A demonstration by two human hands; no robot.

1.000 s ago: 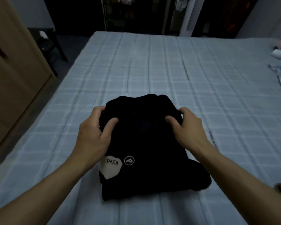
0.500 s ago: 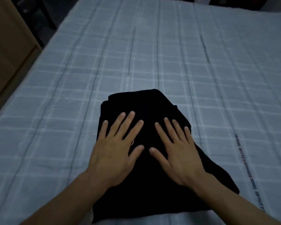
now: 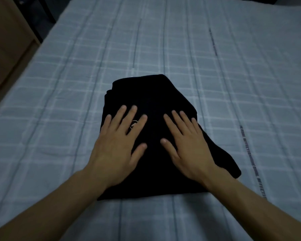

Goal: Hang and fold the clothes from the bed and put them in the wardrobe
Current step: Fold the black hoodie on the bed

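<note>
Head view: your left hand (image 3: 116, 146) and right hand (image 3: 186, 145) lie flat on the folded black garment (image 3: 155, 94), fingers straight and spread, grasping nothing. A second ago both pinched its far edge; since half a second ago they've barely shifted. Garment sits mid-bed (image 3: 59, 101), now folded shorter, white label hidden. Wooden cabinet (image 3: 5, 37) at left.

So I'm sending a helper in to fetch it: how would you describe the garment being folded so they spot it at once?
Look at the wide bed covered in a pale blue checked sheet. Near its nearer edge, in the middle, lies a black folded fabric garment, with the left hand and right hand pressing flat on it. It is the only dark thing on the light sheet.
</note>
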